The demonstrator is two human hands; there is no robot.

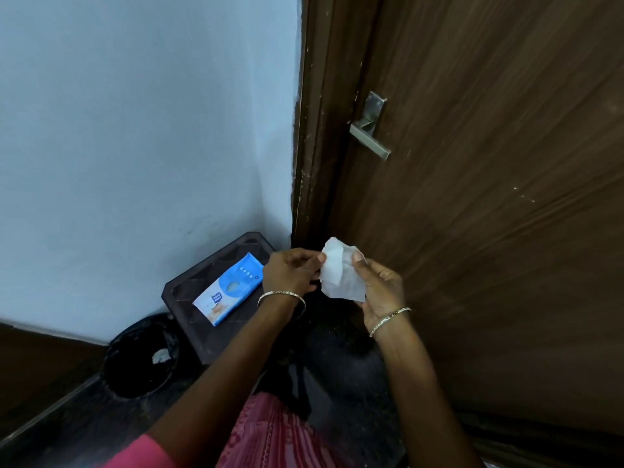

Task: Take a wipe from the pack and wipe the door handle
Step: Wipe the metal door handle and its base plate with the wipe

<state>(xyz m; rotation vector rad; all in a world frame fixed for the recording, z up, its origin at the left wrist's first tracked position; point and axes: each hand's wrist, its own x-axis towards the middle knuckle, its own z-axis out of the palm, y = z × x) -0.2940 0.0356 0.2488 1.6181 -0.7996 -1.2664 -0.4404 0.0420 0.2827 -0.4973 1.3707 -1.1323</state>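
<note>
A white wipe (341, 276) hangs partly unfolded between both my hands, low in front of the brown door (489, 163). My left hand (292, 270) pinches its left edge and my right hand (380, 285) grips its right side. The blue and white wipe pack (229, 290) lies flat on a dark stool (189, 292) to the left of my hands. The silver lever door handle (369, 135) sticks out from the door well above the wipe, untouched.
A pale blue wall (135, 130) fills the left. A black bin (140, 358) with a crumpled white scrap inside stands on the dark floor next to the stool. The brown door frame (314, 130) runs between wall and door.
</note>
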